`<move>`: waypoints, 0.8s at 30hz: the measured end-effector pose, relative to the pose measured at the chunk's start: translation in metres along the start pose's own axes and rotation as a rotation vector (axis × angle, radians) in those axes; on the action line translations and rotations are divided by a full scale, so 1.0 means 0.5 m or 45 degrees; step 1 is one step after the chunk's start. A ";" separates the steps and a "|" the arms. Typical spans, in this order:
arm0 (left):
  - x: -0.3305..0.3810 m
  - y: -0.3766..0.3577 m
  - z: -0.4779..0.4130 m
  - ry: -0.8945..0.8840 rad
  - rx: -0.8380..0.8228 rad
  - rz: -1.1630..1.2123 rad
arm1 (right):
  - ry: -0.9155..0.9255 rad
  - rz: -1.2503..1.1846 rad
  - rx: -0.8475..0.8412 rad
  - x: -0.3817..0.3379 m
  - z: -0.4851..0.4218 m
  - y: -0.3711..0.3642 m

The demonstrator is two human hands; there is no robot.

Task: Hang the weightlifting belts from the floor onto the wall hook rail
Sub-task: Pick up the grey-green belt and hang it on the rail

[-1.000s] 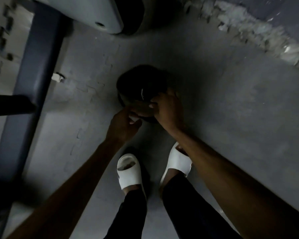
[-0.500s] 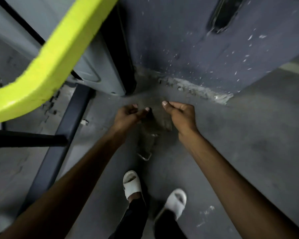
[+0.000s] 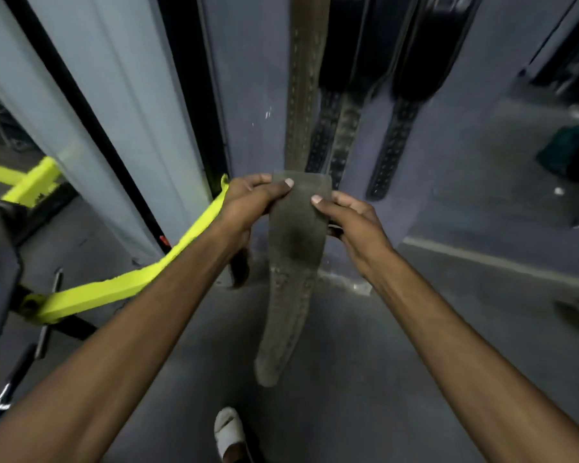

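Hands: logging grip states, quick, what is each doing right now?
Left hand: closed, pinching the grey belt near its top.
Right hand: closed, pinching the same belt.

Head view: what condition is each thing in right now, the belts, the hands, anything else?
Grey belt: off the floor, held at its upper end, tail dangling down.
Left hand: gripping the belt's left edge.
Right hand: gripping the belt's right edge.
Brown belt: hanging against the wall.
Black belts: hanging beside it.
Hook rail: out of frame.
White sandal: on the person's foot.
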State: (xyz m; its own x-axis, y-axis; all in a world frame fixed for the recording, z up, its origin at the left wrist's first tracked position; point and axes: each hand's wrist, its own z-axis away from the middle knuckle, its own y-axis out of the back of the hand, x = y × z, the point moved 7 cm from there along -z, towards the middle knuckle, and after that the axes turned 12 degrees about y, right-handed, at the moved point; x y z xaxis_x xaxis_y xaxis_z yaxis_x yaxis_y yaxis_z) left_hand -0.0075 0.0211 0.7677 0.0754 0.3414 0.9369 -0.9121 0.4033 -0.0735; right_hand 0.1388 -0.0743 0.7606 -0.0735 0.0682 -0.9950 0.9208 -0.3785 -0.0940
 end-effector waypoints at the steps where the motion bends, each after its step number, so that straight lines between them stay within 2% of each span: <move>1: 0.064 -0.014 0.032 -0.055 -0.009 -0.009 | 0.062 0.007 -0.016 -0.067 0.010 -0.002; 6: 0.370 -0.063 0.218 -0.319 -0.093 -0.033 | 0.347 -0.082 0.048 -0.410 0.054 -0.025; 10: 0.541 -0.062 0.371 -0.517 -0.152 -0.167 | 0.431 -0.271 0.123 -0.642 0.095 -0.074; 15: 0.568 -0.031 0.481 -0.618 -0.210 -0.435 | 0.545 -0.299 0.185 -0.854 0.147 -0.133; 20: 0.524 -0.029 0.523 -0.566 -0.370 -0.637 | 0.721 -0.296 0.252 -1.026 0.199 -0.164; 24: 0.583 -0.028 0.578 -0.615 -0.465 -0.775 | 0.908 -0.225 0.253 -1.122 0.239 -0.170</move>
State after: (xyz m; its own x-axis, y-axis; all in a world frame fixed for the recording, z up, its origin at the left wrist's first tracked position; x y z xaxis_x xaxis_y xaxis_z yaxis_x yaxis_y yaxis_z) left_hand -0.0892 -0.1305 1.1406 0.2540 -0.3886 0.8857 -0.5755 0.6753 0.4613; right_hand 0.0558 -0.1907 1.3223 0.1140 0.6975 -0.7075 0.8272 -0.4610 -0.3212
